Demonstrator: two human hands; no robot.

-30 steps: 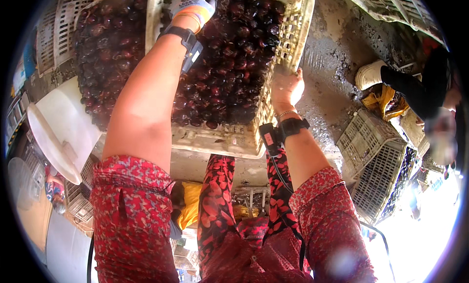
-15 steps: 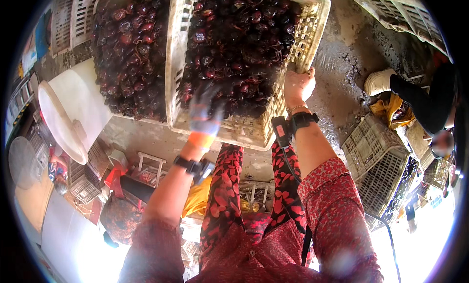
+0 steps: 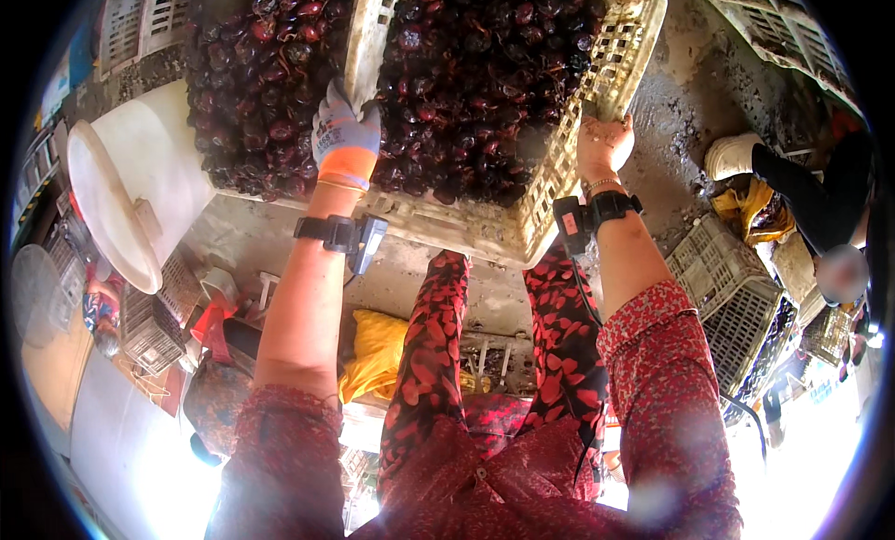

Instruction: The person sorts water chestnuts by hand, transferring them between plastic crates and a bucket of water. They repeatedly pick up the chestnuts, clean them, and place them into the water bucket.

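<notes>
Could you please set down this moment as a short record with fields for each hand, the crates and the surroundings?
left hand: gloved left hand grips the left rim of the lattice crate
right hand: bare right hand grips the crate's right wall
crate contents: dark red fruit, heaped
neighbouring crate: second crate of fruit beside it on the left
left of crates: white bucket
right side: empty lattice crates on wet ground; another person's dark sleeve
</notes>
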